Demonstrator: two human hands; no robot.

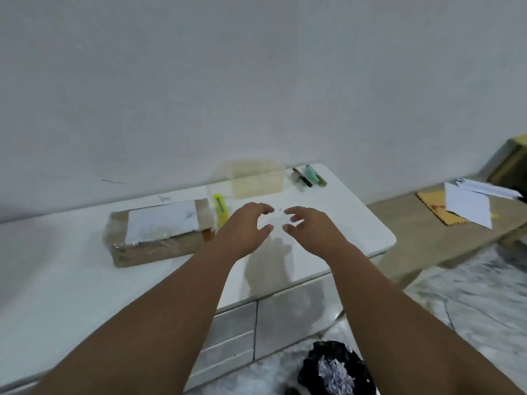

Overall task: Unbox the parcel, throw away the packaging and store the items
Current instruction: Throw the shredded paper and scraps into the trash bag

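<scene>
The parcel (161, 229) is lying flat on the white cabinet top (71, 266). It's a long brown box wrapped in shiny clear tape, with a white label across the top, and it looks sealed all round. A yellow utility knife (221, 209) lies just beside its right end, close enough that I can't tell whether they touch.

Both of the person's arms are stretched out to the right of the parcel. The left hand (245, 223) is the closer one, just past the knife, and the right hand (310, 226) is a bit further along. Both hang over the cabinet top, fingers loosely curled and spread apart, holding nothing. The fingertips of the two hands point at each other across a small gap, and their shadow falls on the white surface below.

Behind and to the right of the parcel, against the wall, there's a clear plastic container (256, 178). A few pens (309, 175) lie further right, near the corner. Well to the right of the parcel, off the cabinet, some white papers (470, 203) lie over a yellow-orange sheet (436, 209) on a low bench (413, 240). A black bag (336, 369) sits on the floor in front of the cabinet, well away from the parcel.
</scene>
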